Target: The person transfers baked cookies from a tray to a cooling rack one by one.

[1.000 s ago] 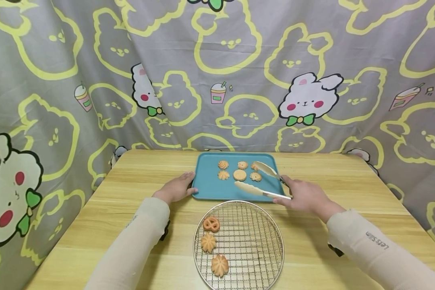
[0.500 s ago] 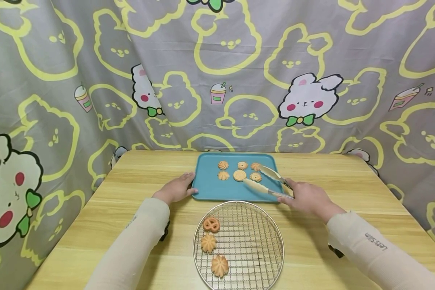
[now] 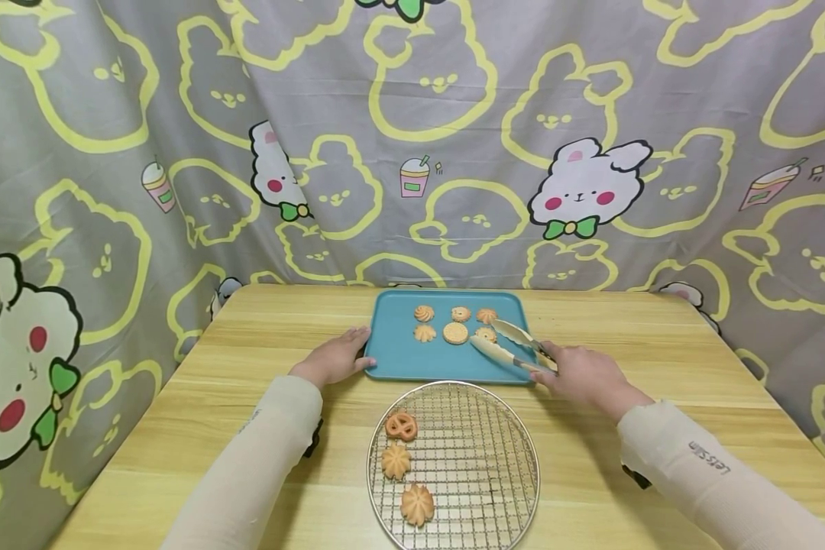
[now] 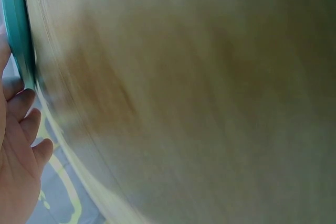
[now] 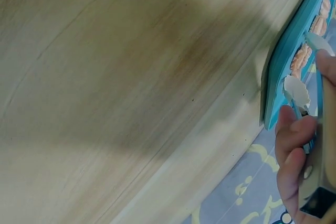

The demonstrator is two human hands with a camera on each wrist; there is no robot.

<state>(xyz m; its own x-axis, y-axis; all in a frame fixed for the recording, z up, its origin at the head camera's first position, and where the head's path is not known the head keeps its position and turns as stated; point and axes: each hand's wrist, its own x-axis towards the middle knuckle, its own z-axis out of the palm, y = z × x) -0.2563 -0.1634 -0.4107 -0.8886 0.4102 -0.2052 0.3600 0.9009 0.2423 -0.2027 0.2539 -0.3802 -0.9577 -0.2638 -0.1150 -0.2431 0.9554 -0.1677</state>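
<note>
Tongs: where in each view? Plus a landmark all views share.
Head: tongs right of centre, in the right hand, tips over the teal tray.
Left wrist: not in it.
Right wrist: right edge, around mid-height.
Landmark: the tray; central in head, top left in left wrist, upper right in right wrist.

The rectangular tray (image 3: 400, 360) over there is plain teal, the small baked cookies (image 3: 455, 333) golden-brown, the long metal tongs (image 3: 493, 350) cream-tipped. The wooden surface (image 3: 247, 340) is pale yellow, streaked brown; the grey fabric curtain (image 3: 385, 235) carries yellow outlines and pink-cheeked white rabbits (image 3: 584, 183).
</note>
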